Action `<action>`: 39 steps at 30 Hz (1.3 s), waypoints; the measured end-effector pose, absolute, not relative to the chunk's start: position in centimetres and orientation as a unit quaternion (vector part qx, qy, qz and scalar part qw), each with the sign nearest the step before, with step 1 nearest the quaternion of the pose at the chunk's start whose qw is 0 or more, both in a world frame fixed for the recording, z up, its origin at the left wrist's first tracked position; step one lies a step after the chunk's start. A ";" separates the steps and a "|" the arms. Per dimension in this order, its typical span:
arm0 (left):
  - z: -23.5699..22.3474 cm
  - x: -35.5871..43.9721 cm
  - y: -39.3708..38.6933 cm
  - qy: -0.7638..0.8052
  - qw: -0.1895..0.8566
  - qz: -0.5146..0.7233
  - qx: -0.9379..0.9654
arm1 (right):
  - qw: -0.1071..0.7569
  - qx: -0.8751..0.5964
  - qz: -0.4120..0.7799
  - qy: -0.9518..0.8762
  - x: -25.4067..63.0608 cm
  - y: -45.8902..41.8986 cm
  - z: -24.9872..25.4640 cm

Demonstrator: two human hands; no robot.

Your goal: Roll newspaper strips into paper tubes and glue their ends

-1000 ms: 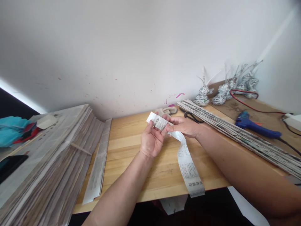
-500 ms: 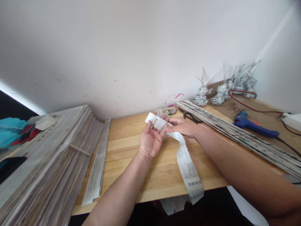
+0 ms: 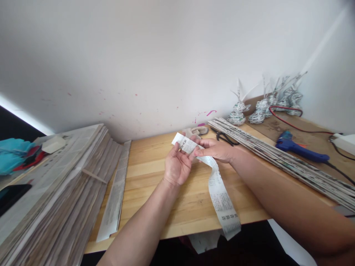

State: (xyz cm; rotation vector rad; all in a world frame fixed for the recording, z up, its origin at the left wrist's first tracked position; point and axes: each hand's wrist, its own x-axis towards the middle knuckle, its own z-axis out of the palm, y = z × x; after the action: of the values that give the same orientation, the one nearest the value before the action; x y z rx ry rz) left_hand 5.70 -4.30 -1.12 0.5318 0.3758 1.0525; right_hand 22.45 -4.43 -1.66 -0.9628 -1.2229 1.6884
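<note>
A long strip of newspaper (image 3: 222, 195) is held by both hands over the wooden table. My left hand (image 3: 178, 164), palm up, has its thumb on the strip near its far left end, with the fingers underneath. My right hand (image 3: 212, 149) pinches the same strip farther along, thumb on top. From there the strip bends and hangs down to the right, its tail passing over the table's front edge. More newspaper strips (image 3: 115, 195) lie in a narrow pile on the left of the table.
A tall newspaper stack (image 3: 80, 184) fills the left side, with a phone (image 3: 13, 195) on it. Rolled paper sticks (image 3: 271, 155) lie at the right, near black-handled scissors (image 3: 226, 137) and a blue glue gun (image 3: 301, 148). Several woven paper figures (image 3: 237, 113) stand behind.
Almost nothing differs. Both hands keep their hold on the newspaper strip, whose end has shifted very slightly to the right.
</note>
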 end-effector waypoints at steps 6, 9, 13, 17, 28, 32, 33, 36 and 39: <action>-1.0 5.7 -4.3 0.187 0.812 0.488 0.260 | 0.396 -0.379 0.660 -0.513 22.7 -4.2 -2.1; -1.0 5.7 -4.2 0.197 0.809 0.486 0.265 | 0.386 -0.384 0.657 -0.521 22.8 -4.3 -2.2; -1.1 5.5 -4.0 0.201 0.810 0.485 0.263 | 0.377 -0.371 0.661 -0.533 22.6 -4.6 -1.9; -1.2 5.3 -3.8 0.226 0.812 0.464 0.273 | 0.359 -0.369 0.668 -0.537 22.5 -4.5 -1.9; -1.9 5.7 -4.0 0.310 0.784 0.358 0.401 | 0.453 -0.409 0.588 -0.530 23.1 -3.6 -2.2; -2.3 5.7 -3.9 0.320 0.758 0.381 0.421 | 0.427 -0.409 0.568 -0.573 23.3 -3.8 -2.1; -2.4 5.7 -3.8 0.324 0.752 0.380 0.431 | 0.419 -0.411 0.564 -0.580 23.4 -3.8 -2.1; -2.5 5.7 -3.8 0.348 0.729 0.370 0.459 | 0.405 -0.421 0.550 -0.596 23.4 -3.9 -2.0; -2.4 5.7 -3.8 0.365 0.717 0.363 0.471 | 0.407 -0.431 0.537 -0.600 23.4 -3.9 -1.9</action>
State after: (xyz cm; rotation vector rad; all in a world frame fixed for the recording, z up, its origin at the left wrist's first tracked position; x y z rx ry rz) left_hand 5.72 -3.81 -2.43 1.0420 0.8082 0.8030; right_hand 23.45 -3.93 -1.88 -1.0869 -1.5131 1.3527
